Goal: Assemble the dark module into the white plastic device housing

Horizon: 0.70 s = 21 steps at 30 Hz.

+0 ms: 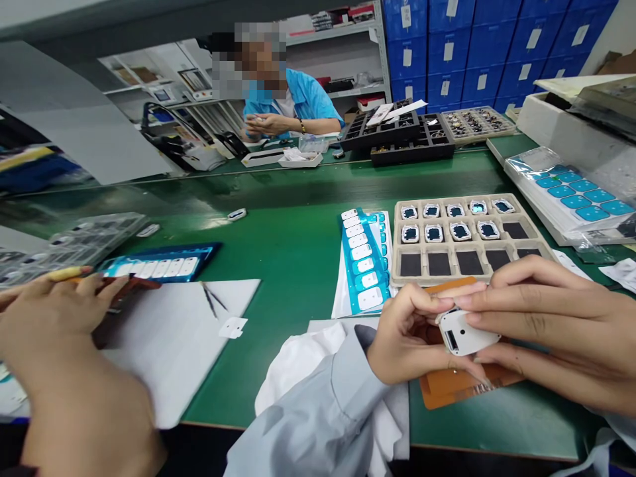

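My left hand (405, 338), in a grey sleeve, pinches a small white smartwatch-like housing (472, 334) by its left edge. My right hand (551, 318) closes on the same piece from the right, fingertips on its top and thumb below. A dark slot and a small round hole show on its upturned face. Beneath both hands lies an orange sheet (437, 391). Just behind them stands a beige compartment tray (395, 265), where two rows hold several similar white housings (460, 230) with dark centres. Blue strips of white stickers (365, 262) lie left of the tray.
At left, a co-worker's bare hands (54, 305) are over a white mat (163, 351) with tweezers (211, 301). A crumpled white cloth (293, 358) lies by my left sleeve. Across the bench sits another person (313, 99), near black parts trays (412, 149). A sticker sheet (576, 192) lies far right.
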Tool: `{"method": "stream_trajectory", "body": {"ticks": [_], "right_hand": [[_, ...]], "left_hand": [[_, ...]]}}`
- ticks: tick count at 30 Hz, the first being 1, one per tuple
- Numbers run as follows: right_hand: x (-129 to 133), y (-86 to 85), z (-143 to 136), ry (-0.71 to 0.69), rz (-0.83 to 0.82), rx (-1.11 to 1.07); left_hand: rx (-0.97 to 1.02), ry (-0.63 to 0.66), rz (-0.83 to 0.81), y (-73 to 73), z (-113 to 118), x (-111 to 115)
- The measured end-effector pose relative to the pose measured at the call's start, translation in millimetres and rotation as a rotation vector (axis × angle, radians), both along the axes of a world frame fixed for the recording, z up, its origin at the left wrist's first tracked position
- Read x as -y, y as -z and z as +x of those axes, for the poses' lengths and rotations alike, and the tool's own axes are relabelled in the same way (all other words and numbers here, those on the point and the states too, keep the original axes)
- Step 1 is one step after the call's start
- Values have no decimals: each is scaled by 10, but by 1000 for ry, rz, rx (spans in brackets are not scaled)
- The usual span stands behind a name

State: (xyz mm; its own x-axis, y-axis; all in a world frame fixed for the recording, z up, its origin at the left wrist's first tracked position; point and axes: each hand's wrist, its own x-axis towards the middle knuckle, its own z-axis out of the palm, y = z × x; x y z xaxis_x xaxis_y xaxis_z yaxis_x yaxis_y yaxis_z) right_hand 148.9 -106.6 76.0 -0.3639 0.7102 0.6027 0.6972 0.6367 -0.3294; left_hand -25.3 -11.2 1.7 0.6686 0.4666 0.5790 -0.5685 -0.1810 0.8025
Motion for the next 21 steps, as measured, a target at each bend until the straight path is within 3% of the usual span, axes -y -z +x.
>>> {"method": "stream_trajectory", "body": {"ticks": [21], "right_hand": [[-29, 14, 7, -22, -3, 0]], "left_hand": [[57, 11, 62, -5, -6, -5]]}}
